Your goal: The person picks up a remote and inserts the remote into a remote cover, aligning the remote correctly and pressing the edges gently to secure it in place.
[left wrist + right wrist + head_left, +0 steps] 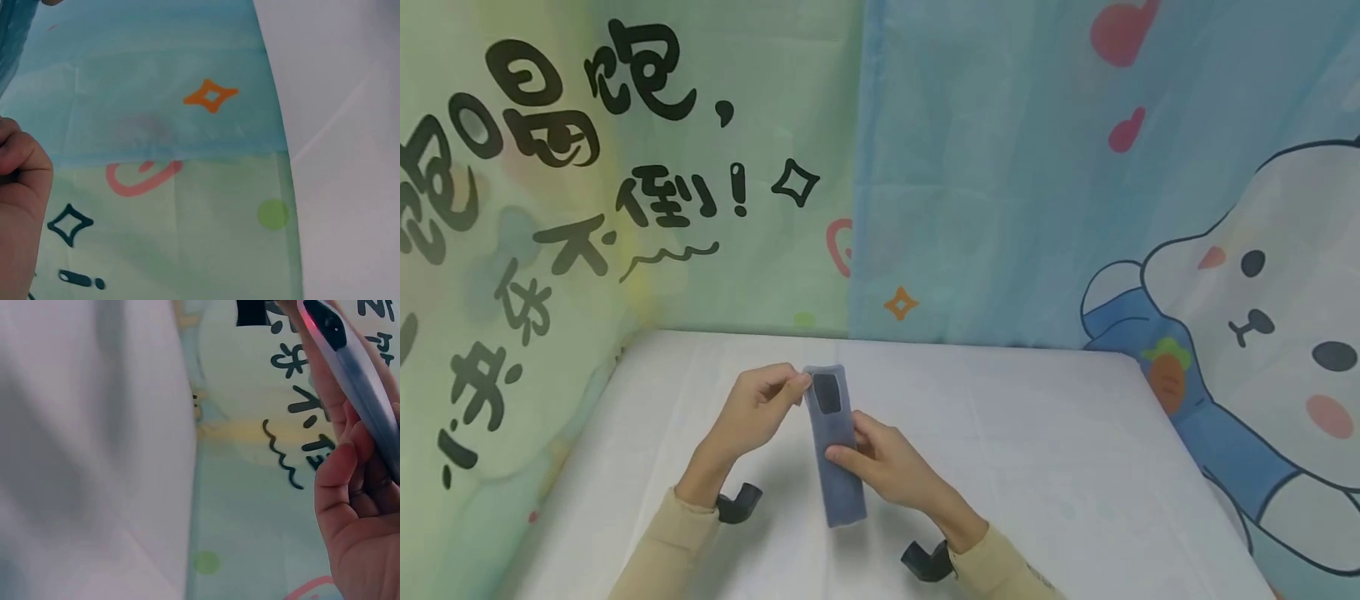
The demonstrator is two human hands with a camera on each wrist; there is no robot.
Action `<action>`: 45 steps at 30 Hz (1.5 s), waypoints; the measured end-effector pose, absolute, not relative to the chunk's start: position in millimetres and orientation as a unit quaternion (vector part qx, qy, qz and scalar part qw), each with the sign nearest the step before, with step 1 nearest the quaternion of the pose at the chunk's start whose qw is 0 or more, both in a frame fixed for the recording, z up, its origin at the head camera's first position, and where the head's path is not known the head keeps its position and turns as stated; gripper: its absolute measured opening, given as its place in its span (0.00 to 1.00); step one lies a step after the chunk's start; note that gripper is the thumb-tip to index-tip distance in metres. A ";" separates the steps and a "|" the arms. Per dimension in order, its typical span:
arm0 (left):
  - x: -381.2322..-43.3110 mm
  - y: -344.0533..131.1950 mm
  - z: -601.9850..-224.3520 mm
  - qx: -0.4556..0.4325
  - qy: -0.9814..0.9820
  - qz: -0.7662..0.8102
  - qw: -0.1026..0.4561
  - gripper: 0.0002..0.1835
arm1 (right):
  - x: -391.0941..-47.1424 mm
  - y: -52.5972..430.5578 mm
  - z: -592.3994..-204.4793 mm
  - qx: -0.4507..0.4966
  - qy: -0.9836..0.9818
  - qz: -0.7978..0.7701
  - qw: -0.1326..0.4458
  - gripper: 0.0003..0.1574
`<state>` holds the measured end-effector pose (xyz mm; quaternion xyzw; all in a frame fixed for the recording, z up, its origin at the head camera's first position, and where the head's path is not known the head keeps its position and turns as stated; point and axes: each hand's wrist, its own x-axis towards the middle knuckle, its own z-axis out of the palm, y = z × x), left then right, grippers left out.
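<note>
Between the two hands stands a slim blue-grey phone (pixel 838 467), nearly upright and slightly tilted, its back toward the head camera. A dark camera panel (pixel 827 393) fills much of its upper end. My left hand (pixel 758 408) pinches the upper left edge with thumb and fingers. Lower on the right side, my right hand (pixel 891 462) grips the phone, thumb across its back and fingers behind it. In the right wrist view, the phone (pixel 359 378) appears edge-on with a red glint near the panel. The left wrist view shows only part of the left hand (pixel 22 181).
A white-covered table (pixel 1037 450) spreads beneath the hands. Printed curtains (pixel 970 167) hang behind it and along the left side. Dark wrist mounts (pixel 741 504) stick out near both sleeves.
</note>
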<state>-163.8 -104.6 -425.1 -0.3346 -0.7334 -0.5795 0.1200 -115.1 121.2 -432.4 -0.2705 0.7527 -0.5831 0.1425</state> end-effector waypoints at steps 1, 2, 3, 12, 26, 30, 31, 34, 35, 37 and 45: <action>-163.2 -104.0 -425.2 -0.338 -0.743 -0.564 0.122 0.16 | -114.8 121.8 -434.1 -0.264 0.757 -0.581 0.143 0.25; -162.4 -103.4 -425.3 -0.341 -0.753 -0.549 0.123 0.15 | -114.4 122.5 -435.8 -0.259 0.760 -0.579 0.142 0.26; -161.5 -102.8 -425.0 -0.346 -0.761 -0.534 0.127 0.15 | -114.1 123.3 -437.1 -0.254 0.762 -0.579 0.141 0.26; -161.0 -99.8 -420.5 -0.314 -0.768 -0.545 0.118 0.14 | -116.6 121.9 -431.8 -0.261 0.742 -0.604 0.127 0.26; -151.5 -97.8 -420.3 -0.290 -0.779 -0.532 0.163 0.14 | -118.5 119.4 -439.2 -0.265 0.775 -0.570 0.068 0.21; -147.4 -101.3 -425.1 -0.283 -0.793 -0.516 0.156 0.15 | -118.2 120.1 -442.4 -0.262 0.777 -0.567 0.073 0.22; -146.9 -101.9 -424.9 -0.283 -0.797 -0.509 0.160 0.16 | -118.1 120.3 -442.5 -0.263 0.780 -0.563 0.074 0.22; -146.6 -103.0 -420.0 -0.301 -0.811 -0.466 0.183 0.18 | -117.3 121.4 -442.8 -0.272 0.791 -0.544 0.068 0.21; -146.8 -103.1 -416.8 -0.310 -0.816 -0.449 0.189 0.18 | -117.6 121.9 -443.3 -0.275 0.794 -0.538 0.066 0.20; -147.3 -103.4 -409.7 -0.325 -0.825 -0.424 0.182 0.16 | -118.0 123.2 -444.4 -0.282 0.799 -0.528 0.059 0.20; -146.0 -97.8 -398.1 -0.359 -0.828 -0.379 0.206 0.16 | -122.1 122.7 -441.0 -0.292 0.815 -0.500 0.008 0.16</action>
